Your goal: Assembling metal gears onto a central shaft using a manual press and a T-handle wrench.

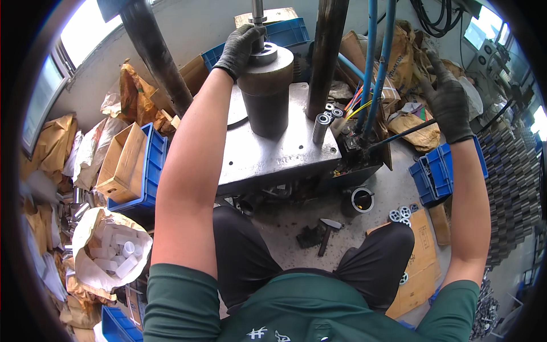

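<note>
The dark grey steel cylinder [266, 91] stands upright on the flat metal press plate [273, 148], and a lighter ring [264, 54] lies on its top around a thin vertical rod [257, 11]. The left hand [239, 48], in a black glove, rests on this ring and closes its fingers around the rod. The right hand [449, 102], also gloved, grips a thin dark lever [399, 135] well apart to the right of the plate.
</note>
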### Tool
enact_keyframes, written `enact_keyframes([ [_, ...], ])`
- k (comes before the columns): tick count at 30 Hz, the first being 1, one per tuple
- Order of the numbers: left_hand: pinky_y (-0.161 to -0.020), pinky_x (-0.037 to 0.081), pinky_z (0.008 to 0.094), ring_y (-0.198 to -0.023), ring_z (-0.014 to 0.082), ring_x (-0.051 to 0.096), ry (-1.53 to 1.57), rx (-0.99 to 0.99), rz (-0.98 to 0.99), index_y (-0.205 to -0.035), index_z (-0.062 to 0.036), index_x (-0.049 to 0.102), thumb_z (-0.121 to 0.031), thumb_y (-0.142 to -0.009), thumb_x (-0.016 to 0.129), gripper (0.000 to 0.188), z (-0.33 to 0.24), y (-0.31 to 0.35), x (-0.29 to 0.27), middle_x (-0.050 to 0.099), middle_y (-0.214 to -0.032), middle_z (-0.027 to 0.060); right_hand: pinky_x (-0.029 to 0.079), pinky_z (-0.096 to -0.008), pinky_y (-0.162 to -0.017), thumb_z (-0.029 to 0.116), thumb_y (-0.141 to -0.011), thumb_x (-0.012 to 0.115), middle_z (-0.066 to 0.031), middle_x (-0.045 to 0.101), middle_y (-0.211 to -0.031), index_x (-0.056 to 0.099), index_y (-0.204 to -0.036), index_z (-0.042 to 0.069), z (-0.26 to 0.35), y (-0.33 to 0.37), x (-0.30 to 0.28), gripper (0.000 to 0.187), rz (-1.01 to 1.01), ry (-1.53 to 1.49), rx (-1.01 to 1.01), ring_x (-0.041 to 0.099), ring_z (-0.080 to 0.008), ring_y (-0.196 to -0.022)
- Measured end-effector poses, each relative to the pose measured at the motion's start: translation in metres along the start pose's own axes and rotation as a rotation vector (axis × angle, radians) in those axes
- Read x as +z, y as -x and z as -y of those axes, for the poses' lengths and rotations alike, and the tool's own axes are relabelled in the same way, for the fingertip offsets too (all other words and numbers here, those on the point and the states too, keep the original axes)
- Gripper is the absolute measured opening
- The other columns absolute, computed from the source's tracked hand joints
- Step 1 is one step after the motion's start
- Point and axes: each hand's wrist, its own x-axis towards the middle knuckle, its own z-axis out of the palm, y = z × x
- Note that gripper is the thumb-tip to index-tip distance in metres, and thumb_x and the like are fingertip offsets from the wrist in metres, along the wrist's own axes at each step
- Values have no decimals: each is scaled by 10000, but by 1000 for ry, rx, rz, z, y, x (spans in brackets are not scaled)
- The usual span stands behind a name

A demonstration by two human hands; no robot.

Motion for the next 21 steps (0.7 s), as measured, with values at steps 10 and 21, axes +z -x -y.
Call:
enact_keyframes([
  [10, -901, 573, 390, -934, 229, 714, 121, -49, -134, -1212, -15, 688, -530, -1058, 583, 547, 2, -8, -25, 757, -1061, 160, 561, -496, -989, 856, -919, 479, -246, 746, -1130, 627, -1422, 91, -6, -21, 2, 927, 147, 64, 210, 734, -381, -1098],
  [21, -921, 575, 393, -974, 232, 721, 93, -146, -175, -1230, -11, 687, -430, -1097, 535, 466, -8, -5, -12, 754, -1068, 143, 552, -481, -932, 372, -1002, 597, -206, 753, -1060, 733, -1169, 79, 7, -22, -12, 363, 298, 61, 281, 725, -376, -1013],
])
